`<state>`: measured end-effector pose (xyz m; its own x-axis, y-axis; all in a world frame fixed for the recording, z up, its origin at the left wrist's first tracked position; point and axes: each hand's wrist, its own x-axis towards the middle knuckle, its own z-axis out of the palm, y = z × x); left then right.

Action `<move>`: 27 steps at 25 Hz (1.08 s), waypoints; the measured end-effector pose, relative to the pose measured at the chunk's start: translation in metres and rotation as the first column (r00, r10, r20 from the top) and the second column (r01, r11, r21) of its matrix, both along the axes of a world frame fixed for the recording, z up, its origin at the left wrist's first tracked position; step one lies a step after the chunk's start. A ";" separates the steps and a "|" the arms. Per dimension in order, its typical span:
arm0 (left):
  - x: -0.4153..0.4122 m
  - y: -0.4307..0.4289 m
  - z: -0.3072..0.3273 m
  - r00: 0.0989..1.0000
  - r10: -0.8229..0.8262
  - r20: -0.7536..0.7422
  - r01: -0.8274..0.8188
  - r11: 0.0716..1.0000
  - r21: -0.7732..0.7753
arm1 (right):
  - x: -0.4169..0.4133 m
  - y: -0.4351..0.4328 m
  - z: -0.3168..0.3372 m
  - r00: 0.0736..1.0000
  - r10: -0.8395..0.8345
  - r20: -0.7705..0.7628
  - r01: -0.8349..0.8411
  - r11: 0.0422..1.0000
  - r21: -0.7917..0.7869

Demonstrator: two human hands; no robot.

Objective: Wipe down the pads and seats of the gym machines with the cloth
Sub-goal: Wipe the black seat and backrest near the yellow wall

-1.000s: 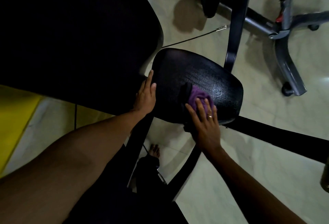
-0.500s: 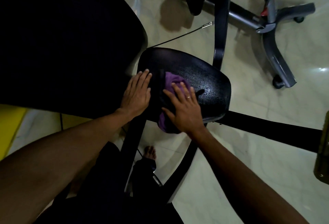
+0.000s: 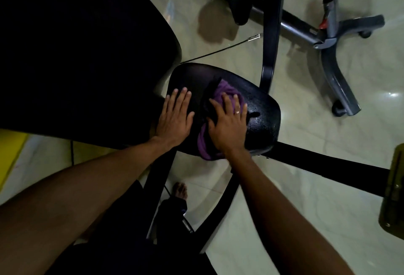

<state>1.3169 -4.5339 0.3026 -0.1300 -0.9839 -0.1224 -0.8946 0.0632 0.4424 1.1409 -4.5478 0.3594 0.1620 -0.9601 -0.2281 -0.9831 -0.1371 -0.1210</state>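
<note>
A small black seat pad (image 3: 264,119), wet with droplets on its right side, sits on a black frame in the middle of the head view. A purple cloth (image 3: 226,91) lies on it. My right hand (image 3: 228,121) presses flat on the cloth with straight fingers; the cloth's lower end hangs over the near edge. My left hand (image 3: 176,115) rests flat on the pad's left part, fingers straight, apart from the cloth.
A large black back pad (image 3: 76,51) fills the upper left. Black frame bars (image 3: 271,25) cross the tiled floor. A grey machine base with wheels (image 3: 336,71) stands at the upper right. My bare foot (image 3: 181,190) is below the seat.
My right hand slid the cloth from the pad's near right part leftward and up toward its middle. My left hand moved from the pad's left edge onto its top, lying flat.
</note>
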 end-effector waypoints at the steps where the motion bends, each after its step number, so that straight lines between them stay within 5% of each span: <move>1: -0.001 -0.001 0.001 1.000 -0.008 -0.020 0.008 1.000 -0.008 | -0.011 -0.013 0.004 1.000 -0.014 -0.008 0.014 1.000 0.000; 8: -0.034 -0.009 0.012 0.997 -0.054 -0.059 0.053 0.998 -0.028 | -0.035 0.019 0.015 0.940 -0.338 0.046 0.340 0.938 -0.067; 14: -0.042 -0.010 0.002 1.000 -0.027 0.014 0.027 0.998 -0.055 | -0.022 -0.023 0.005 1.000 -0.015 -0.004 0.015 0.999 0.050; 21: -0.062 -0.025 0.018 0.998 -0.068 0.001 0.068 0.995 -0.076 | -0.075 -0.024 0.029 0.922 -0.387 0.034 0.386 0.922 0.028; 27: -0.104 -0.016 0.021 0.992 -0.128 -0.005 0.127 0.985 -0.121 | -0.070 -0.076 0.017 0.973 -0.229 -0.025 0.230 0.966 0.121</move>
